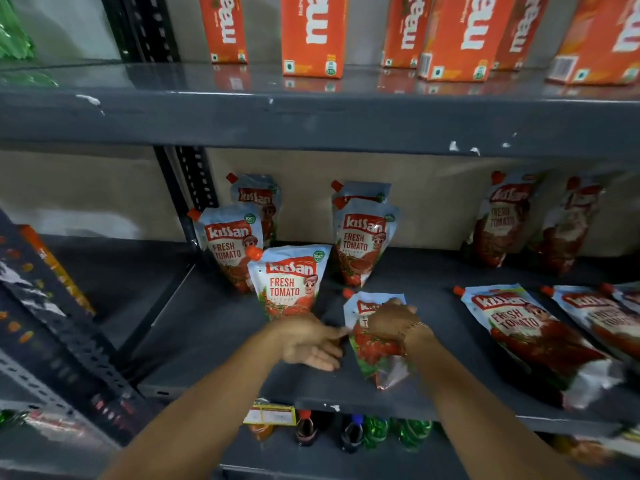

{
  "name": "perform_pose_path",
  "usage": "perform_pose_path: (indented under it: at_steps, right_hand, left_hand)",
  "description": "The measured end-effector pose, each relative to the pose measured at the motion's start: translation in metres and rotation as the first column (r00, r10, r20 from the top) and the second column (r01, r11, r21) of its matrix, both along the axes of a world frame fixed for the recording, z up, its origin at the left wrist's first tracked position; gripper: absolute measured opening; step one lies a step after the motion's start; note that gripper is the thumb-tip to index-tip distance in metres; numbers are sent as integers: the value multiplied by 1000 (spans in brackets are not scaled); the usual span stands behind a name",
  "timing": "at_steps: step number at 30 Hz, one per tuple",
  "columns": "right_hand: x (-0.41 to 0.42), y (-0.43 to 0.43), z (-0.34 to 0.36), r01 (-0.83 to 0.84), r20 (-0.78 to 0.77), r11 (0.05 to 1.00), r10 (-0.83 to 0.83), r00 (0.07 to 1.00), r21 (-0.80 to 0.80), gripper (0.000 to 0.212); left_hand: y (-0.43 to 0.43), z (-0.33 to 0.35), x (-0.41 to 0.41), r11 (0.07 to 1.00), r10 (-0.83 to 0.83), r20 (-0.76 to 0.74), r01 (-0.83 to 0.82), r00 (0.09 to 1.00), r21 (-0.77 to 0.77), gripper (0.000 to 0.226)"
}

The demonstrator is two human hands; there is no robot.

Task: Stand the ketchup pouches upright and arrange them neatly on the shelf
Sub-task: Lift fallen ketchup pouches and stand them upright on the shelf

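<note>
Several Kissan ketchup pouches stand on the grey middle shelf [214,327]. One upright pouch [289,282] stands in front, with others behind it at left [228,244] and centre [363,240]. My right hand [393,322] grips a pouch [375,348] that lies tilted near the shelf's front. My left hand [308,341] hovers just left of it, fingers apart, below the front upright pouch. Flat pouches [526,327] lie on the right side of the shelf, and two more [505,220] lean at the back right.
Orange Maaza cartons [313,32] line the shelf above. Bottles [353,431] stand on the shelf below. A slotted metal upright [194,181] divides this bay from the bay on the left, where the shelf holds nothing visible.
</note>
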State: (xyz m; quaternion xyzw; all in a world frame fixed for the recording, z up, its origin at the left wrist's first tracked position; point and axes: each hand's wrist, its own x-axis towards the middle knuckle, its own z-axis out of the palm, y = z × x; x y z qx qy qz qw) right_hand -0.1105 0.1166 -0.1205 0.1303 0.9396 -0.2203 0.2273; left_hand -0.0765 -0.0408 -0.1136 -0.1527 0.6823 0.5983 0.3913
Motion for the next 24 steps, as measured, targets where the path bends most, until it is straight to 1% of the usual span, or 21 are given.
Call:
perform_pose_path:
  at_steps: [1,2,3,4,5,6,7,9,10,12,14,15,17,18,19,20,21,22,23,24]
  right_hand:
    - [2,5,-1,73,-14,992,-75,997,-99,86]
    - [6,9,-1,150,-42,966,-163,986,-211,82]
    - [9,11,-2,205,-78,927,-241,967,-314,73]
    - [12,12,0,242,-114,888,-308,945,-391,64]
    - [15,14,1,249,-165,859,-353,921,-448,57]
    - [17,16,3,223,-240,842,-377,895,-490,53]
    - [19,18,7,171,-335,829,-391,857,-532,53]
    - [19,20,14,25,-510,796,-411,755,-605,61]
    - [20,19,17,-40,-566,781,-415,712,-623,66]
    - [23,21,17,-114,-616,766,-408,674,-633,68]
    - [27,23,8,-130,-599,761,-379,705,-635,57]
    - [27,27,2,-128,-575,766,-348,740,-629,49]
    - [24,37,-6,-144,-527,790,-249,813,-596,42]
    - [21,44,-5,-170,-515,804,-189,836,-570,42]
    - [17,54,0,-196,-512,833,-119,850,-518,42]
    - [13,64,3,-221,-516,878,-35,856,-426,44]
    - [7,78,5,-232,-497,927,58,866,-295,48]
    - [4,93,7,-212,-458,967,127,880,-139,49]
    - [3,111,8,-145,-411,988,150,899,42,48]
    - [3,134,12,-42,-385,980,116,916,195,49]
  left_hand:
    - [12,-4,-2,997,39,2,-39,999,73,39]
    - [23,-7,-2,989,87,-8,-85,996,120,28]
    - [31,-10,-2,981,129,-26,-124,991,147,14]
    - [36,-10,0,978,155,-61,-145,986,150,7]
    - [39,-9,2,975,179,-108,-161,978,155,11]
    - [40,-5,4,971,199,-178,-170,964,166,17]
    - [41,1,5,970,218,-282,-177,934,164,23]
    - [40,11,2,968,249,-510,-194,823,160,33]
    - [38,14,-4,967,256,-596,-206,761,152,36]
    - [38,11,-13,966,235,-695,-244,680,87,39]
    - [38,-1,-17,951,172,-735,-305,656,-49,38]
    - [41,-7,-16,934,178,-724,-347,666,-89,35]
    - [48,-23,-14,889,272,-695,-451,666,-84,27]
    - [54,-29,-13,857,361,-664,-513,654,-39,21]
    - [63,-32,-11,798,502,-590,-602,632,35,14]
    - [72,-31,-10,692,681,-447,-709,580,133,8]
    - [87,-27,-8,564,822,-235,-800,519,204,11]
    - [100,-23,-7,466,881,-34,-852,472,239,18]
    - [117,-21,-5,431,884,81,-869,461,243,23]
    - [136,-17,-3,435,872,130,-868,472,238,26]
